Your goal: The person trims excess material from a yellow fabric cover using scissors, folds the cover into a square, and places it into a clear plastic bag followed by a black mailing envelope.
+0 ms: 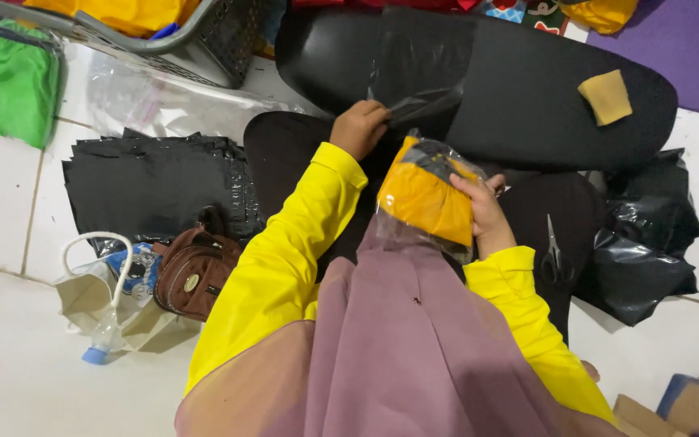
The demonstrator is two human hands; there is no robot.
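In the head view, a seated person in bright yellow sleeves and a mauve cloth is seen from above on a white tiled floor (10,210). The left hand (359,128) is closed in a pinch on the edge of a thin, glossy black plastic bag (414,101), which is lifted slightly off a large, flat black oval board (527,97) lying across the lap. The right hand (483,209) is curled around the side of a clear plastic packet of folded orange cloth (424,198); the packet is held upright just above the lap, between the two hands and just below the pinched bag. Whether the right fingers are fully closed behind the packet cannot be told.

On the board, toward its far right end, a small tan rectangular sponge (606,96) is seen. A pair of grey-handled scissors (554,257) lies on the dark lap near the right forearm, and crumpled black plastic sheeting (649,243) is heaped just beside it. To the left, a flat stack of black plastic mailer bags (151,186) rests on the floor, with a small brown zipped pouch (193,273) touching its near edge. A grey plastic basket (204,36) and a green cloth (16,85) are placed farther back on the left.
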